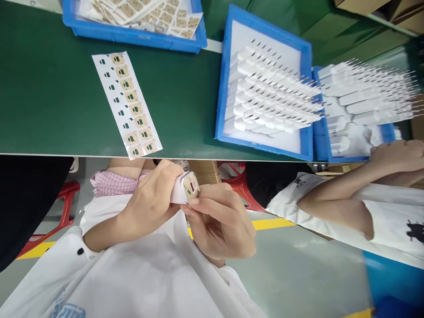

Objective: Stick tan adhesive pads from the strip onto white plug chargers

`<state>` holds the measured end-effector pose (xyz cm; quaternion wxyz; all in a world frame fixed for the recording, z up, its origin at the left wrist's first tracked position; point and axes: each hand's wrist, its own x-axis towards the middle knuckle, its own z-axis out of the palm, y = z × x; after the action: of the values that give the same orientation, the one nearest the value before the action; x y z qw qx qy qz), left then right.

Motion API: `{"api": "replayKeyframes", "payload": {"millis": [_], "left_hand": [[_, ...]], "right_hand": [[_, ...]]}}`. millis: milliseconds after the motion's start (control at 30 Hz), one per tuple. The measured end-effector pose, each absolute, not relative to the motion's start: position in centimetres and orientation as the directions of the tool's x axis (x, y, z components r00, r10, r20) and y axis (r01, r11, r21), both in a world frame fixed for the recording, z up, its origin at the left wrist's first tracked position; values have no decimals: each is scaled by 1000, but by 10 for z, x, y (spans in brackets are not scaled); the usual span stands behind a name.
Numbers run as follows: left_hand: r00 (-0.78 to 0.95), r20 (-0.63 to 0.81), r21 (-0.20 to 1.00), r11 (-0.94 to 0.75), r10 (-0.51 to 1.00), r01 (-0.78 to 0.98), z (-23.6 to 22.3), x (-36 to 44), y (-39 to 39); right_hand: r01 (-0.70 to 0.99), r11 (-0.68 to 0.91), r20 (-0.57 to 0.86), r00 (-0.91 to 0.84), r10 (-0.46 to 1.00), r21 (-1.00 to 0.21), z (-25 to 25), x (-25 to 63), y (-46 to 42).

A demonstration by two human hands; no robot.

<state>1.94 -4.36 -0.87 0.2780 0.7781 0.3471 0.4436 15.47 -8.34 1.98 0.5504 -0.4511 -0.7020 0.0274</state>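
My left hand (145,198) is wrapped around a white plastic housing (179,191), which I hold in front of my chest just below the table edge. On the housing's end face, turned towards the right, sits a tan adhesive sticker (190,184) with a rectangular cutout. The thumb and fingers of my right hand (225,216) pinch at the sticker's lower edge. On the table lies a white backing sheet (115,99) with a column of similar tan stickers. Several spots in its left column have none.
A blue tray (139,39) full of sticker sheets stands at the back left. To the right, another blue tray (220,106) holds rows of white housings with thin metal shafts, beside a third such tray (319,132). A co-worker's arm (344,190) reaches in at right.
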Motion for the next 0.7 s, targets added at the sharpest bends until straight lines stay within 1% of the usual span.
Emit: {"api": "replayKeyframes", "payload": {"millis": [67,233,467,700], "left_hand": [[364,500,743,-605,786,286,-8,19,-44],[343,527,744,-617,778,257,-9,18,-43],[330,508,764,-593,795,253,-11,17,-45],[323,496,759,-583,806,290,-10,17,-44]], "right_hand": [[620,592,754,-3,657,-514,20,155,-83],[618,584,742,-2,670,-526,19,154,-83],[603,597,779,66,623,-529,15,150,-81],[616,561,745,63,664,-553,17,149,-81]]}}
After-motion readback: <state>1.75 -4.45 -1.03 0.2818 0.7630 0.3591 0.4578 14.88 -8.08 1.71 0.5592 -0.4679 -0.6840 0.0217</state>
